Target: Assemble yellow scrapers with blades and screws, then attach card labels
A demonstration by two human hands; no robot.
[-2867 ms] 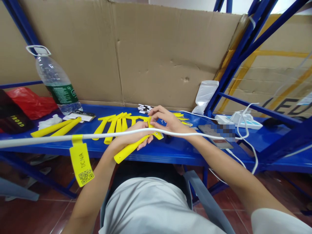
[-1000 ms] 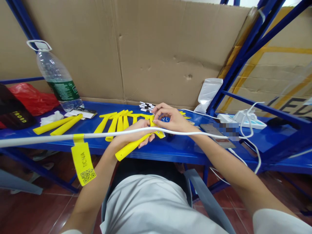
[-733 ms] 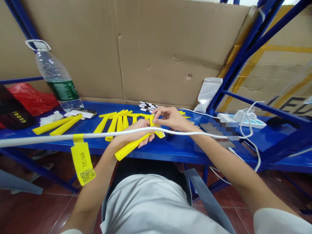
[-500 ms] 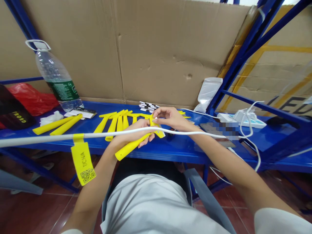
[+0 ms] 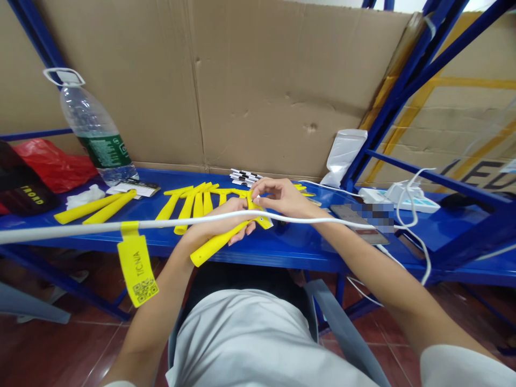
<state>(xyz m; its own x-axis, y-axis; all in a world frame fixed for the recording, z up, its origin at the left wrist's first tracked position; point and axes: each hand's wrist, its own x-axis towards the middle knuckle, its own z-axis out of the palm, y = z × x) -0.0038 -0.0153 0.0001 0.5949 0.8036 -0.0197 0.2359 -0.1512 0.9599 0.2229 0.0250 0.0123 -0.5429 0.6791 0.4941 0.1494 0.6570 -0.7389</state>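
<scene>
One glossy yellow plastic tool with a tubular handle [image 5: 213, 245] and a forked head, part hidden: the left hand [image 5: 226, 208] covers its middle, and a thick white cable [image 5: 177, 222] crosses before both hands; black-and-white striped strips [image 5: 243, 176], partly behind the right hand [image 5: 282, 198]; a flat grey device [image 5: 337, 212], partly lost under a pixelated patch; a black bag with yellow lettering [image 5: 28, 188], cut off by the left edge; a row of similar yellow tools [image 5: 186, 212] on the blue metal bench [image 5: 282, 259], its right end obscured by the hands; held tool: above the bench's front edge, handle slanting out below the left fingers, which wrap and grasp it; right thumb and forefinger bent together at its upper fork, beside a tiny white piece; whether they pinch either, cannot tell.
</scene>
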